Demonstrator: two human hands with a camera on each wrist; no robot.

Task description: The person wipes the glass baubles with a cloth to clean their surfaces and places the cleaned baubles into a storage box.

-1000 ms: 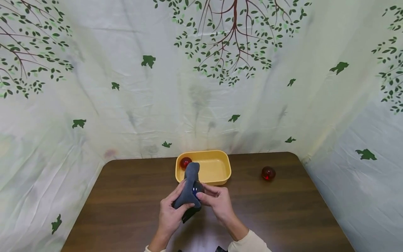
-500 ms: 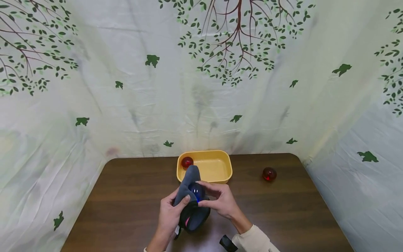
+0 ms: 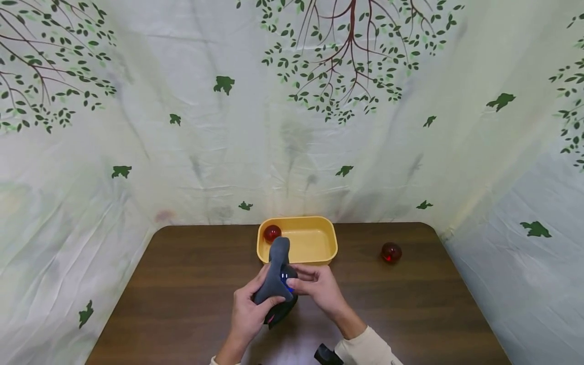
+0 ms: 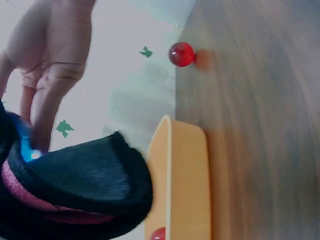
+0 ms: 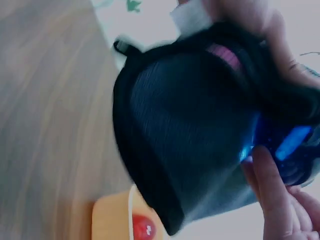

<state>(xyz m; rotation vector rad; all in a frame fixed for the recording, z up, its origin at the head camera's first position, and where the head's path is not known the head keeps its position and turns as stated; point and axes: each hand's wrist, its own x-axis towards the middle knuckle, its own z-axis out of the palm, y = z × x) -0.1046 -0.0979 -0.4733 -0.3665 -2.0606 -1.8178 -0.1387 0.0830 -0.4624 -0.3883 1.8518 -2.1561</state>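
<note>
A soft grey-blue cloth item (image 3: pixel 275 276), pouch-like with black binding and a pink lining, hangs over the table in front of the basin. My left hand (image 3: pixel 248 306) grips it from the left, thumb across its lower part. Against its right side sits a shiny, see-through blue ball (image 3: pixel 287 274), partly covered by the cloth and fingers. My right hand (image 3: pixel 317 291) pinches this ball between thumb and fingers. In the right wrist view the fingertips (image 5: pixel 265 165) lie on the blue ball, next to the dark cloth (image 5: pixel 185 110). A small loop sticks out from the cloth's edge.
A yellow basin (image 3: pixel 315 243) stands at the table's back edge, with a red ball (image 3: pixel 272 233) in its left end. Another red ball (image 3: pixel 391 252) lies on the brown wooden table (image 3: pixel 191 284) to the right. A leaf-printed curtain (image 3: pixel 292 152) hangs behind.
The cloth item tipped so that its black rim and the ball showed more, then turned back upright. Both hands keep hold; the right fingers spread around the ball, then closed in again.
</note>
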